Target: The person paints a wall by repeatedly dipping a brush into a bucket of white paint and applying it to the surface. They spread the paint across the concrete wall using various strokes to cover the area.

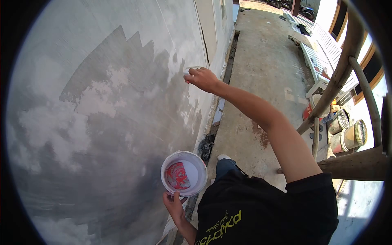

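Both hands were partly curled, the right hand near twelve o'clock, the left hand near six. Patchy grey wall filled the nine o'clock side. One round bucket, held by its edge in the left hand, contained whitish material. The right hand gripped a small pale object at the wall.

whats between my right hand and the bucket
Between the right hand and the bucket, the head view shows just a bare stretch of patchy grey wall.
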Action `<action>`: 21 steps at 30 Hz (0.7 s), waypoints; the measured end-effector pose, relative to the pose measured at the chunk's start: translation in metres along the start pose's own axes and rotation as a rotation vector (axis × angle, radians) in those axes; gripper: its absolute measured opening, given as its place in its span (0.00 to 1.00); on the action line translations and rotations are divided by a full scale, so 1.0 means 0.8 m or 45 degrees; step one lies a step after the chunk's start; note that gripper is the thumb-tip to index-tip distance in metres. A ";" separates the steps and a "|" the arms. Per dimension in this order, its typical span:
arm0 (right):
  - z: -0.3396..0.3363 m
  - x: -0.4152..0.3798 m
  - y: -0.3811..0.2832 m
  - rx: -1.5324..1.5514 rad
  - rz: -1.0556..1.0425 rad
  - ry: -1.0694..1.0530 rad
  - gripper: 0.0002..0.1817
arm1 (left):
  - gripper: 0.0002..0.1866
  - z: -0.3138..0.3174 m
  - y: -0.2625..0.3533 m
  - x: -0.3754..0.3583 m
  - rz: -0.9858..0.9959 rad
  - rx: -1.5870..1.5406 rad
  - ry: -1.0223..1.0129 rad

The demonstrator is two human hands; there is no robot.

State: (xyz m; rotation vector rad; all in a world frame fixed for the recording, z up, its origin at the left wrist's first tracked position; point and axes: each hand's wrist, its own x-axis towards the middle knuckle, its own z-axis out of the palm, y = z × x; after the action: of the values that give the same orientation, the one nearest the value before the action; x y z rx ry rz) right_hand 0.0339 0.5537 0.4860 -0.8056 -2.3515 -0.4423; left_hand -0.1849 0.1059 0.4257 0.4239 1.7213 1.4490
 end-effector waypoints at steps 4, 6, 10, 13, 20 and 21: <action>-0.027 -0.001 -0.013 0.197 -0.109 0.303 0.06 | 0.10 0.008 0.001 0.006 0.000 -0.018 -0.002; -0.049 0.007 -0.020 0.241 -0.117 0.475 0.09 | 0.11 0.015 0.006 0.009 -0.003 -0.017 0.012; -0.079 0.016 -0.024 0.388 -0.123 0.598 0.17 | 0.11 0.032 0.015 0.015 0.014 -0.068 0.055; -0.097 0.027 -0.023 0.443 -0.250 0.719 0.18 | 0.11 0.047 0.026 0.017 0.017 -0.093 0.088; -0.138 0.070 -0.038 0.864 0.209 1.135 0.16 | 0.12 0.072 0.039 0.024 0.035 -0.162 0.106; -0.135 0.082 -0.053 1.546 0.539 1.213 0.13 | 0.12 0.077 0.041 0.026 0.029 -0.179 0.115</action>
State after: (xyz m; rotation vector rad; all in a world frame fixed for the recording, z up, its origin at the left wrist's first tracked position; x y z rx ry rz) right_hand 0.0127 0.4986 0.6050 -0.3091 -1.1238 0.6349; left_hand -0.1588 0.1694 0.4489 0.3074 1.6768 1.6159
